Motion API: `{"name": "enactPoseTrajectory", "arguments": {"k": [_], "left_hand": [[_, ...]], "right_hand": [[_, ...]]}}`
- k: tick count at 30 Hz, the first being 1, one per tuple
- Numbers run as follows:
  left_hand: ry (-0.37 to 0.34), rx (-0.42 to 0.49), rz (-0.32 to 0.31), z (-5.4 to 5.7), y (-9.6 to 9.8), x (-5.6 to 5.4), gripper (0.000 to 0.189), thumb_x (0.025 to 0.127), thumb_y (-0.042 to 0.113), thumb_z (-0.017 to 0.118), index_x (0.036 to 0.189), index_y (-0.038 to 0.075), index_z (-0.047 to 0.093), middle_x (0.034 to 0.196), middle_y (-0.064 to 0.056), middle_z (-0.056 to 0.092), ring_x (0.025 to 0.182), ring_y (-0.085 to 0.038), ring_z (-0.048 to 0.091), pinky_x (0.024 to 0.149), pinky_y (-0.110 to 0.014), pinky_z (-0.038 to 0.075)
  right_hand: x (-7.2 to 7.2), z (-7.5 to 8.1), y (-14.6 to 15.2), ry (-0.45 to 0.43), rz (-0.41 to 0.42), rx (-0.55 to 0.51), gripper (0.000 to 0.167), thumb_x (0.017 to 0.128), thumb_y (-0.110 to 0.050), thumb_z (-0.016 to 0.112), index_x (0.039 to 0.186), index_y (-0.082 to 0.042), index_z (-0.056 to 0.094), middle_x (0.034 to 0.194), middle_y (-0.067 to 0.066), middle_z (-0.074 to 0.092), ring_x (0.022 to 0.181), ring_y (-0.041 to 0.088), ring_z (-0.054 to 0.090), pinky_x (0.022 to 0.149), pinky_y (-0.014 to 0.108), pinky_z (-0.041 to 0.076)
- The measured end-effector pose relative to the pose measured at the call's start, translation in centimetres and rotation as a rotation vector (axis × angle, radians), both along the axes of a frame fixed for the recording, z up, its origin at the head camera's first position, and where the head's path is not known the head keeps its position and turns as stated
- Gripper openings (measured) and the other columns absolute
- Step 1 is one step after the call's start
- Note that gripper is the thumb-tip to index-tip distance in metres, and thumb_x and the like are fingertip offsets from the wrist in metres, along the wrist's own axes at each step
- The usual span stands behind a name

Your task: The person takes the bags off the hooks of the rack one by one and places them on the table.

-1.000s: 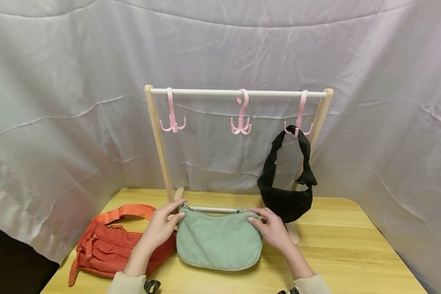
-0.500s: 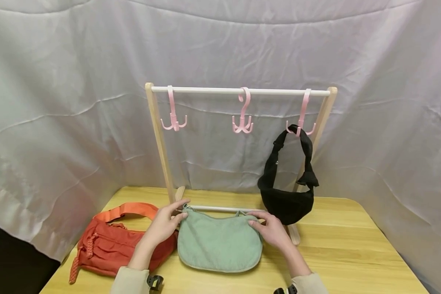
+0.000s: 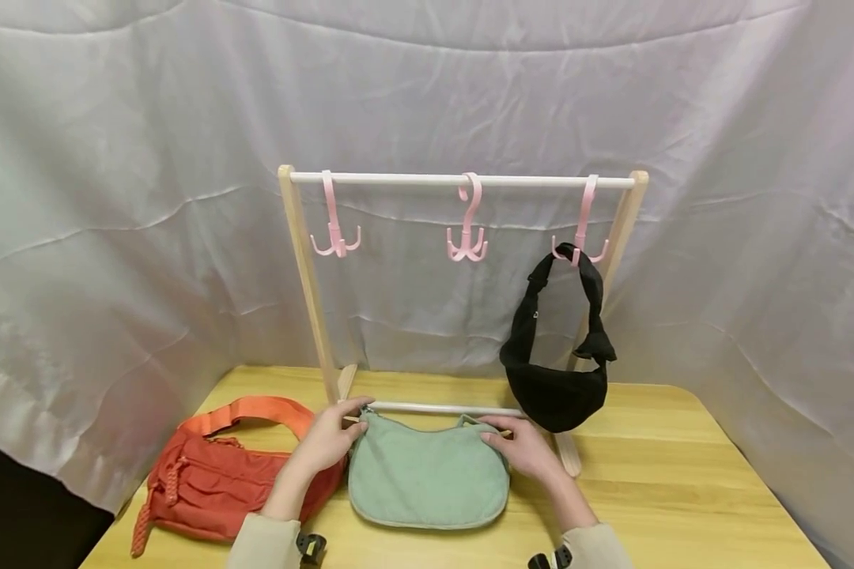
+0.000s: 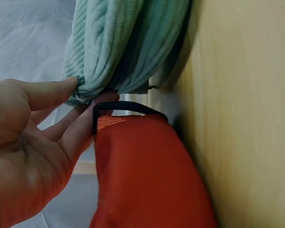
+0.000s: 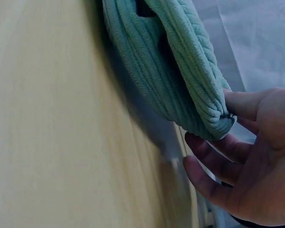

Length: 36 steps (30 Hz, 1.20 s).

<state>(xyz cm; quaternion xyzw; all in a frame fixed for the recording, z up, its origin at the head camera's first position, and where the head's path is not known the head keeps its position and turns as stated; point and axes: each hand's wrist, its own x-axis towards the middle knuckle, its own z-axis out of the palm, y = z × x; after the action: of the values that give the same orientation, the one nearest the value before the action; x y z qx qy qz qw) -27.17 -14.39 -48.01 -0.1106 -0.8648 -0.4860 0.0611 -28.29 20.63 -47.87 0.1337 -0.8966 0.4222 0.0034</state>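
Green bag (image 3: 429, 484) is pinched at top corners by left hand (image 3: 327, 438) and right hand (image 3: 527, 449), beside red bag (image 3: 217, 484), which could be dragged if its black loop (image 4: 128, 106) is snagged by left hand.

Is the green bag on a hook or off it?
Off: the green bag is below the pink hooks, apart from them, its upper corners pinched by the left hand and right hand.

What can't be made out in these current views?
Head: part of the red zippered bag, behind the left forearm.
Head: part of the right wooden post, behind the black shoulder bag.
Both wrist views: the rest of the green corduroy bag, past the top edge.
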Motion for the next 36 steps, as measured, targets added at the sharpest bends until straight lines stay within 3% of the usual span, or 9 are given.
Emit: {"name": "enactPoseTrajectory", "arguments": {"k": [11,18,25,36], "left_hand": [[-0.029,0.012,0.021,-0.6,0.5,-0.5,0.041,0.095,-0.002,0.071,0.135,0.008,0.070,0.114,-0.016,0.072,0.090,-0.023,0.073,0.061,-0.026,0.057],[-0.019,-0.012,0.040,-1.1,0.4,-0.4,0.044,0.094,0.000,0.074,0.137,0.005,0.068,0.105,-0.013,0.074,0.092,-0.029,0.075,0.069,-0.032,0.060],[-0.031,-0.033,0.047,-1.3,0.5,-0.6,0.047,0.092,-0.002,0.074,0.139,0.002,0.066,0.103,-0.013,0.074,0.091,-0.028,0.074,0.071,-0.037,0.062],[-0.041,-0.028,0.049,-1.1,0.6,-0.5,0.050,0.094,0.002,0.074,0.142,0.000,0.062,0.108,-0.017,0.074,0.093,-0.031,0.074,0.078,-0.042,0.063]], "right_hand": [[0.2,-0.5,0.2,-0.029,-0.032,-0.004,0.026,0.100,-0.014,0.070,0.125,-0.007,0.076,0.121,0.010,0.073,0.103,0.025,0.066,0.087,0.039,0.054],[0.2,-0.9,0.2,-0.040,0.035,0.050,0.029,0.104,-0.008,0.061,0.130,-0.003,0.071,0.130,0.017,0.069,0.126,0.041,0.060,0.105,0.057,0.049],[0.0,-1.2,0.2,-0.003,0.078,0.070,0.029,0.104,-0.006,0.059,0.129,0.000,0.070,0.131,0.019,0.068,0.128,0.044,0.057,0.107,0.059,0.046],[0.2,-0.8,-0.1,-0.040,-0.008,0.043,0.029,0.103,-0.010,0.063,0.129,-0.001,0.071,0.125,0.015,0.071,0.119,0.036,0.064,0.101,0.053,0.052]]}}
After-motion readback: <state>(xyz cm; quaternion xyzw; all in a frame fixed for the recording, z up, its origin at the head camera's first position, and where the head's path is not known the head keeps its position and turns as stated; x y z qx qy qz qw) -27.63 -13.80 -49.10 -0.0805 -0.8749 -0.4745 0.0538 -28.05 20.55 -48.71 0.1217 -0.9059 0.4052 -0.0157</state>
